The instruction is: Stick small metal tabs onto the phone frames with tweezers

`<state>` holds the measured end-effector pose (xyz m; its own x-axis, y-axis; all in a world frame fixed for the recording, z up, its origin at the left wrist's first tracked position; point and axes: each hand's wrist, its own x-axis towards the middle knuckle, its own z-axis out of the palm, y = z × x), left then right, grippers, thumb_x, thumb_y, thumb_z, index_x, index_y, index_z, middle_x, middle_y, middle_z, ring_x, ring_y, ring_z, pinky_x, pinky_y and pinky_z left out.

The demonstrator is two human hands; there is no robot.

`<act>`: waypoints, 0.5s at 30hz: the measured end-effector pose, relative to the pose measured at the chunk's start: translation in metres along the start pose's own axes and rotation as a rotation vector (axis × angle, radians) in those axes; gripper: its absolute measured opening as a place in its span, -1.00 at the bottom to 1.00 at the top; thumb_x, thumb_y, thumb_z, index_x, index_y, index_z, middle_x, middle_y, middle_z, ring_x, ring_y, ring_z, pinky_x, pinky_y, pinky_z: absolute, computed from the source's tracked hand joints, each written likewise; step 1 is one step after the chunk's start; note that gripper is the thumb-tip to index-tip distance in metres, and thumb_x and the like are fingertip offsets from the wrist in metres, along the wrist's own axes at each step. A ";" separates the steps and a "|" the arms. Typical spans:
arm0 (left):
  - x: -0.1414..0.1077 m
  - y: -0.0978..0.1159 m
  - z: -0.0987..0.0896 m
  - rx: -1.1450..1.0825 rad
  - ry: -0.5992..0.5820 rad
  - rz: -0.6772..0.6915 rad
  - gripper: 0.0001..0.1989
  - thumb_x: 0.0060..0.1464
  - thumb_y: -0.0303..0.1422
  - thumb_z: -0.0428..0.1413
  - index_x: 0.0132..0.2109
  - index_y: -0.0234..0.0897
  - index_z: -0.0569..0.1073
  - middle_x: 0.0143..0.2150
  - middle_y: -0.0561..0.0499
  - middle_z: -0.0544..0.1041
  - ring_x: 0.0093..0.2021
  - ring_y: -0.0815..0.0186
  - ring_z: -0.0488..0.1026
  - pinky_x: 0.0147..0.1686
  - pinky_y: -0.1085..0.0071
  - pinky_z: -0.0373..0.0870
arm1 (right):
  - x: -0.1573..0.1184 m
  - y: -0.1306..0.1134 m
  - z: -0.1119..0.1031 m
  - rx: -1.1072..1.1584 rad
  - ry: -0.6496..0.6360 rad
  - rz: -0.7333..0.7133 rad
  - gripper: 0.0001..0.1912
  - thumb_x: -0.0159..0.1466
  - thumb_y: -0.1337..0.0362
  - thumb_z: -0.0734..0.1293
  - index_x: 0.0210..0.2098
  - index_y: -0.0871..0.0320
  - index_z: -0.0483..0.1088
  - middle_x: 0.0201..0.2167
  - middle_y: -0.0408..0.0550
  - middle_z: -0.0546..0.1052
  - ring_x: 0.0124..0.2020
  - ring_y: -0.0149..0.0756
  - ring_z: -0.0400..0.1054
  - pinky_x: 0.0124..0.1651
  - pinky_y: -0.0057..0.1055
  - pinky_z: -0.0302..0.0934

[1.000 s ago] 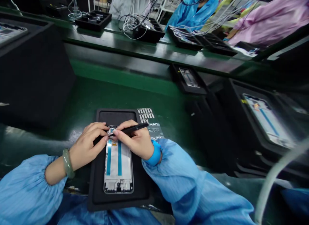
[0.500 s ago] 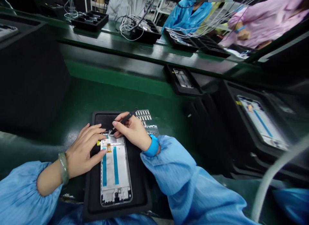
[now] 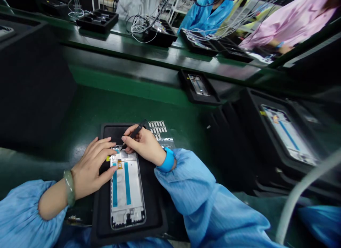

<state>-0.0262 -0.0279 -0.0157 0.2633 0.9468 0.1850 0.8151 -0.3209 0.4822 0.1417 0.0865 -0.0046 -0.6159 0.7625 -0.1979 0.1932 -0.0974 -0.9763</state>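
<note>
We have the phone chassis lying lengthwise up the picture, lower left of centre, our left hand spread at its upper-left edge and our right hand pinching a black tool over its top end.

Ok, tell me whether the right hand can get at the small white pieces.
Likely yes: the small white pieces lie just beside the right hand, seemingly unobstructed, though it holds a black tool.
</note>
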 end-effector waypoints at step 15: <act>0.000 -0.001 0.000 -0.030 0.040 0.006 -0.71 0.04 -0.32 0.04 -0.05 -0.19 0.33 0.06 -0.09 0.37 0.19 0.11 0.17 0.17 -0.03 0.03 | 0.001 0.001 0.001 -0.010 -0.016 -0.009 -0.79 0.12 0.21 0.33 -0.33 0.17 0.24 -0.65 -0.24 0.41 -0.62 -0.41 0.42 -0.52 -0.50 0.37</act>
<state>-0.0266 -0.0274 -0.0165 0.2471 0.9432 0.2221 0.7973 -0.3282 0.5066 0.1406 0.0871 -0.0061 -0.6295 0.7532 -0.1908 0.1953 -0.0843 -0.9771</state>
